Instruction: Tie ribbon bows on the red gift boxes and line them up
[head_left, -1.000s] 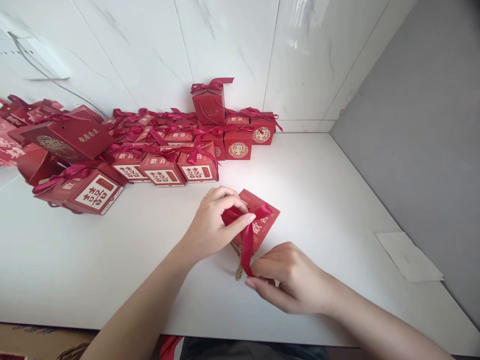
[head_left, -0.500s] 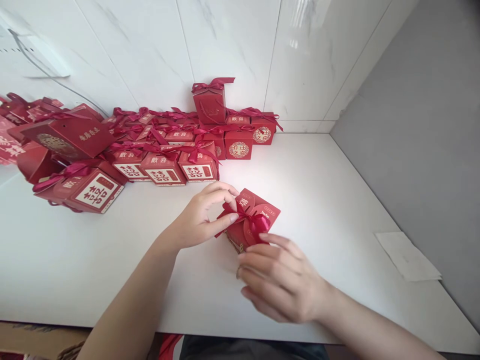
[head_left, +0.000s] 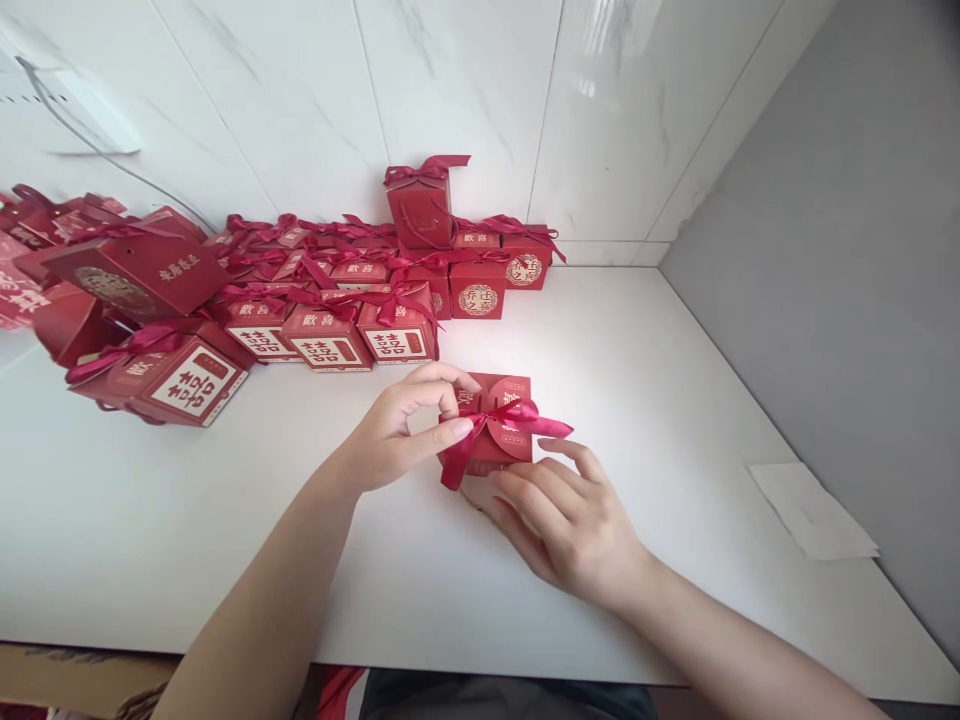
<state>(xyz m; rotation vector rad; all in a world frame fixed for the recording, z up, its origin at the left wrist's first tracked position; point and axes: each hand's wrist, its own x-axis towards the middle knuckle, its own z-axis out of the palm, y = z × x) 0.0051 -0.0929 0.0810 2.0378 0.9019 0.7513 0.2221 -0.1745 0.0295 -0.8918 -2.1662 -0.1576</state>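
A red gift box (head_left: 517,455) with gold lettering and overlapping top flaps sits on the white table in front of me. Its dark pink ribbon (head_left: 551,427) is tied in a bow across the top. At the box's left side my left hand (head_left: 401,425) pinches the bow between thumb and fingers. My right hand (head_left: 574,520) is at the near right corner, fingers apart and slightly bent, some fingertips against the near side. A thin gold cord (head_left: 474,503) hangs from the near side toward the right thumb; whether they touch is unclear.
Rows of red ribbon-tied boxes (head_left: 326,340) stand along the marble wall, one on top of the others. A larger box (head_left: 139,270) lies over others at left. White paper (head_left: 814,510) lies on the right. Cardboard (head_left: 75,680) shows below the table's front edge.
The box has turned so that its edges lie squarer to me, and its bow ends now spread left and right. My right hand has moved slightly right and away from the bow.
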